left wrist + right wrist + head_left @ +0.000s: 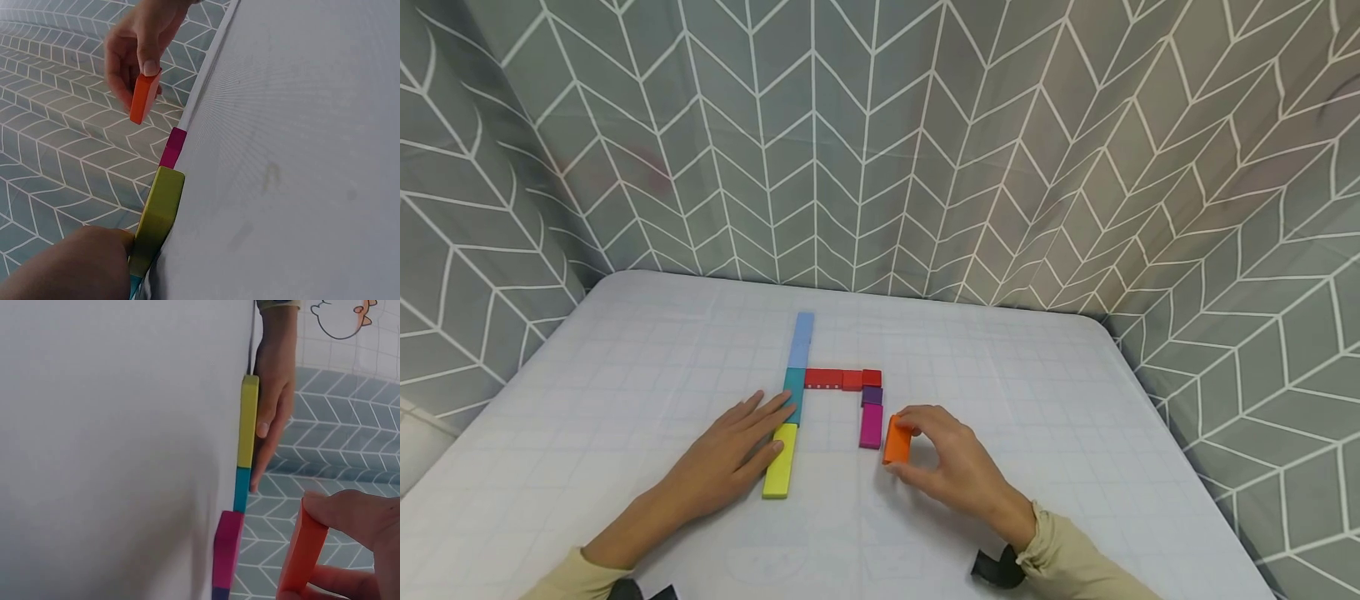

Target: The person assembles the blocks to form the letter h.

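Note:
My right hand [955,467] pinches an orange block [895,443] between thumb and fingers, held just above the table in the right wrist view. Beside it lies a magenta block [871,426], with a short purple block [872,396] at its far end. My left hand [722,462] rests with extended fingers on a teal block [794,383], its thumb at the edge of a yellow block [779,467]. Beyond the teal one, a light blue block [801,340] continues this straight line. Three red blocks [823,379] form a row from the teal block across to the purple one.
All the blocks lie on a table with a pale, faintly gridded cloth [662,358]. A grey curtain [865,150] with white chevron lines hangs behind and at the sides. Dark straps [997,569] sit at the wrists.

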`<state>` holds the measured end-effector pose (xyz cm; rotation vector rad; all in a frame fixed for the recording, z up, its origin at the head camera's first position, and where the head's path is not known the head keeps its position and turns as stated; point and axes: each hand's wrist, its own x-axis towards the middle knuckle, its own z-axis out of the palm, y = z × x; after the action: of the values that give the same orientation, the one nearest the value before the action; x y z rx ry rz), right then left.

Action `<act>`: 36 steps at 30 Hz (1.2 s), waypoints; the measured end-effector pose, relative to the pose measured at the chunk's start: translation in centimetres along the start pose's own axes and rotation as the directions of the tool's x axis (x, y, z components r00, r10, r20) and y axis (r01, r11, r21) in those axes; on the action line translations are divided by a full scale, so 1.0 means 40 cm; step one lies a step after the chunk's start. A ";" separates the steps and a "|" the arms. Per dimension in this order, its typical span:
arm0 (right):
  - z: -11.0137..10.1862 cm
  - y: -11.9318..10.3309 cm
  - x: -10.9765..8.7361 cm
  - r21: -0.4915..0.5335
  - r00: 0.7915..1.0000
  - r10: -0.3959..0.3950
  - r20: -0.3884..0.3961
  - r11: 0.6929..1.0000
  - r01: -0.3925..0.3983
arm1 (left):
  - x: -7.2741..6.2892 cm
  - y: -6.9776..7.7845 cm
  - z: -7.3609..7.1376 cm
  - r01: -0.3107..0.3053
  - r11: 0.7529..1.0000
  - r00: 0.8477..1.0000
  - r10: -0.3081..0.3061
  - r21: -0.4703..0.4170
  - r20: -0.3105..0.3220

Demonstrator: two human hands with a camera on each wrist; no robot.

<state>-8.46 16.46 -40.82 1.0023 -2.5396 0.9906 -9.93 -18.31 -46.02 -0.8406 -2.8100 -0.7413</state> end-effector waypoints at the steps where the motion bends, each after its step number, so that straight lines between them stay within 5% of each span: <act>1: 0.003 0.000 0.000 0.004 1.000 -0.002 0.007 1.000 0.002 | 0.000 0.000 0.000 0.000 1.000 1.000 0.000 0.000 0.000; 20: 0.060 -0.008 -0.014 0.000 0.990 0.011 0.139 1.000 -0.011 | -0.001 -0.005 0.007 0.004 1.000 1.000 -0.004 0.005 0.009; 36: 0.080 -0.015 -0.016 -0.056 0.985 0.002 0.174 0.998 0.008 | 0.001 -0.001 0.005 0.012 1.000 1.000 -0.012 0.010 0.015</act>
<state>-7.49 14.32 -43.17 1.1215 -2.6881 0.8597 -9.96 -18.22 -46.19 -0.8317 -2.8317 -0.7259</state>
